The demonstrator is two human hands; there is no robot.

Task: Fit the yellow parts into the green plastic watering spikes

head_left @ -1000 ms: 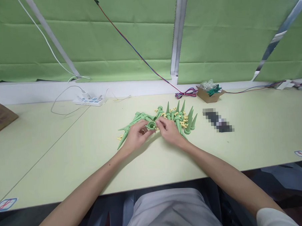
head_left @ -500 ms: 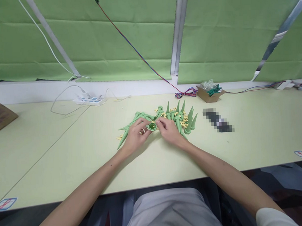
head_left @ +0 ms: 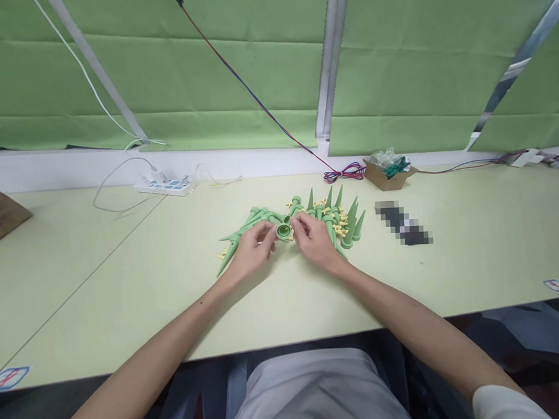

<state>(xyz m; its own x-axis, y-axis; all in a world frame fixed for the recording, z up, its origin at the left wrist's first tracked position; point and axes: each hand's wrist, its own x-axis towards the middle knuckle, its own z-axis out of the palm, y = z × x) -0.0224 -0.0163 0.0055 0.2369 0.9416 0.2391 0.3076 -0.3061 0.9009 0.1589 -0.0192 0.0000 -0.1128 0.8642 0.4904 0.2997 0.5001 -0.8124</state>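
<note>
Between my hands is a green plastic watering spike (head_left: 284,231), its round hollow end turned up toward me. My left hand (head_left: 254,244) is closed on its left side, thumb and fingers at the rim. Close against the right side of that rim, my right hand (head_left: 312,236) pinches with thumb and forefinger; whatever is in the pinch is hidden by the fingers. Several pointed green spikes (head_left: 351,222) with small yellow valves (head_left: 341,226) lie just behind and right of my right hand. More green spikes (head_left: 234,239) are spread behind my left hand.
A small cardboard box (head_left: 387,177) with clear plastic and green material stands at the back, beside a coiled red and blue cable (head_left: 345,172). A white power strip (head_left: 167,186) lies back left. A blurred dark object (head_left: 403,222) is on the right. A brown board (head_left: 2,215) sits far left.
The spike's open end has shifted slightly right and up and is tilted differently. My left fingers have moved a little on its rim; the right hand stays pinched beside it.
</note>
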